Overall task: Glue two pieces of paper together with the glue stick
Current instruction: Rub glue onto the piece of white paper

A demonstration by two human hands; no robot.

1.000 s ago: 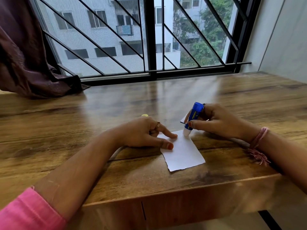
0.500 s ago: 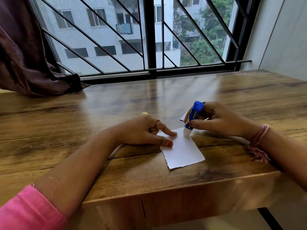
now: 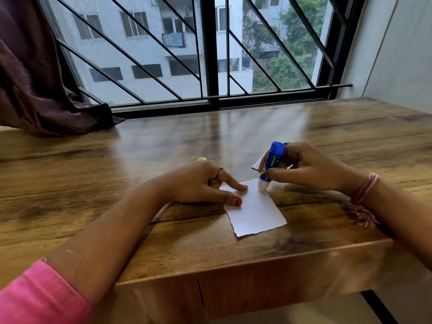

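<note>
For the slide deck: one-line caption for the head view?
Left hand pins a white paper on the wooden table while the right hand presses the blue glue stick onto its far corner.

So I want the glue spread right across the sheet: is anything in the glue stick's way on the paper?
Partly. The glue stick, held by the right hand, touches the far edge of the paper. The left hand pins the paper's left side with its fingers, covering that strip. The rest of the sheet looks bare.
</note>
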